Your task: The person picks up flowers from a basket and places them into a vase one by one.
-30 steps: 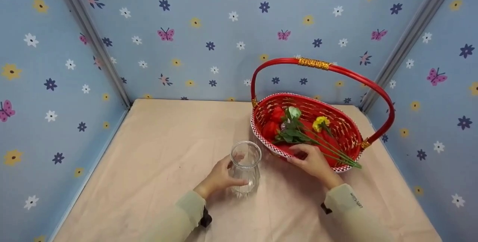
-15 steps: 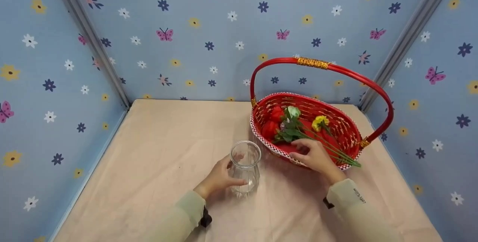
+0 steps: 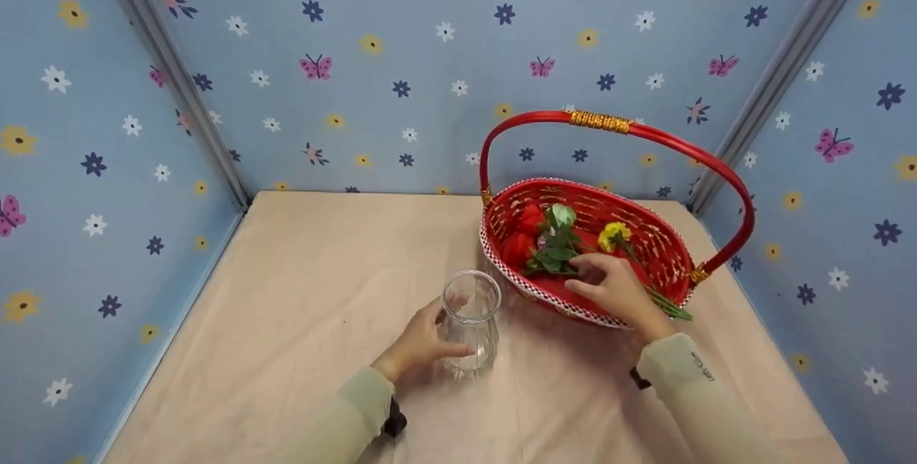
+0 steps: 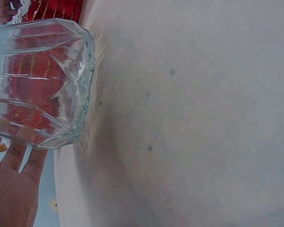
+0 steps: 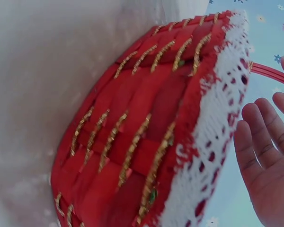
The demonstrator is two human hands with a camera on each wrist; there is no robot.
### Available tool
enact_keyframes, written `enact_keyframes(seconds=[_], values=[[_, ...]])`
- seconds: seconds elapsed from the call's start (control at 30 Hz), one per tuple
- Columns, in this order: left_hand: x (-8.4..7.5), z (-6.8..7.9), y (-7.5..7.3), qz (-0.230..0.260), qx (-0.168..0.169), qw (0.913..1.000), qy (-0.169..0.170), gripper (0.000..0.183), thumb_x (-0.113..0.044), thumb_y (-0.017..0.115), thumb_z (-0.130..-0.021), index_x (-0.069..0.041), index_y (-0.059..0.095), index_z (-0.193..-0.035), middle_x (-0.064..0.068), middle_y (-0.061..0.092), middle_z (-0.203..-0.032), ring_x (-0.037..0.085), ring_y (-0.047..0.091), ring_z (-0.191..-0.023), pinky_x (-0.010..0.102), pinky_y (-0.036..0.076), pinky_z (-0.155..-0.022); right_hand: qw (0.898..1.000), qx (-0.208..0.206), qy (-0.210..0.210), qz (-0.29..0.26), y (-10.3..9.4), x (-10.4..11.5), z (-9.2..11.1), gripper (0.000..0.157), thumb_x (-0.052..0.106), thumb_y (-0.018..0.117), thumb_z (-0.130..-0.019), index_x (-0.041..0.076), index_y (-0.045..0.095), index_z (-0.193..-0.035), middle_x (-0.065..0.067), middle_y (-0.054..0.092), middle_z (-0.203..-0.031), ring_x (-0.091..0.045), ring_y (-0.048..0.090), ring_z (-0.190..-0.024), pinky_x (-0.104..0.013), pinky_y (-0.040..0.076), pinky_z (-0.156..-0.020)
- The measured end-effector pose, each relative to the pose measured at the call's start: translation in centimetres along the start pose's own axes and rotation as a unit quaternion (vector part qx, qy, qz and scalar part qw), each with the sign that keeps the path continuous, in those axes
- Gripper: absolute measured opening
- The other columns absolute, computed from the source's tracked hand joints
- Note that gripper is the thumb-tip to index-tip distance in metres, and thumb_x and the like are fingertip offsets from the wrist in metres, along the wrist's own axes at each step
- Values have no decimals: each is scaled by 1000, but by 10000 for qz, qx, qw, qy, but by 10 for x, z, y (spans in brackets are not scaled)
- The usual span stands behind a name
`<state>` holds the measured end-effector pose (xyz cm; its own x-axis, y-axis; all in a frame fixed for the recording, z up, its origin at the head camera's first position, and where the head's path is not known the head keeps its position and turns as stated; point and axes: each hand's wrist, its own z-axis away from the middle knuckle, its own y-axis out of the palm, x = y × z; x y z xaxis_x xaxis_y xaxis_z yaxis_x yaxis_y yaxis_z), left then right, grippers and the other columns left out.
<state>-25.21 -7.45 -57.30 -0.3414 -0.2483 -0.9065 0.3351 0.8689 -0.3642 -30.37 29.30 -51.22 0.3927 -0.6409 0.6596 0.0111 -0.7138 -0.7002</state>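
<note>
A clear glass vase [image 3: 474,313] stands upright on the cloth-covered table, left of a red woven basket [image 3: 519,288]. Around its side my left hand [image 3: 415,344] holds it, thumb in front and fingers behind; several fingers lie along the glass [image 4: 33,85] in the left wrist view. Inside the basket are red flowers [image 3: 517,248], a pale green flower [image 3: 563,215] and a yellow flower [image 3: 615,235], with long green stems [image 3: 670,305] reaching over the rim. My right hand [image 3: 617,293] hovers over the basket's front rim, fingers loosely bent by the leaves, and partly hides the stems.
The basket's tall red handle [image 3: 688,145] arches above it, with gold wrapping at the top. Blue flower-patterned panels [image 3: 401,120] enclose the table [image 3: 315,292] at the back and both sides. White lace trim [image 5: 222,104] runs along the basket rim.
My right hand has moved up and inward over the basket, from the front rim toward the leaves and stems. My left hand and the vase have stayed in place.
</note>
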Motion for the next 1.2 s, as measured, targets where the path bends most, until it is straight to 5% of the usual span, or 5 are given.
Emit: enact_keyframes(seconds=[0.23, 0.7, 1.0, 1.2], values=[[43, -7, 6, -151, 2, 9999, -50, 87, -30, 91, -67, -17, 47, -142, 2, 56, -139, 25, 51, -130, 49, 39, -110, 10000, -69, 23, 59, -11, 3, -4, 37, 35, 80, -82, 18, 72, -114, 2, 70, -94, -12, 64, -78, -29, 57, -72], [40, -6, 6, -186, 76, 9995, -228, 90, -46, 88, -66, -23, 46, -143, -4, 53, -141, 21, 49, -131, 44, 38, -112, 9995, -42, 225, 236, -34, 1, -8, 41, 39, 79, -82, 19, 70, -117, 1, 69, -99, -14, 64, -82, -29, 57, -74], [41, -7, 7, -52, -31, 9998, -175, 89, -37, 91, -65, -20, 48, -141, -1, 55, -140, 23, 49, -131, 44, 38, -111, 9990, 29, 379, 231, -42, -4, -5, 48, 42, 76, -84, 17, 66, -124, -2, 68, -109, -21, 65, -93, -42, 57, -84], [22, -4, 5, 75, -23, 9999, -65, 88, -22, 90, -68, -7, 46, -143, 14, 55, -139, 35, 50, -130, 51, 37, -111, 9988, 218, 391, 221, -44, -13, 0, 54, 34, 78, -84, 11, 62, -131, -12, 65, -122, -32, 64, -105, -51, 54, -90]])
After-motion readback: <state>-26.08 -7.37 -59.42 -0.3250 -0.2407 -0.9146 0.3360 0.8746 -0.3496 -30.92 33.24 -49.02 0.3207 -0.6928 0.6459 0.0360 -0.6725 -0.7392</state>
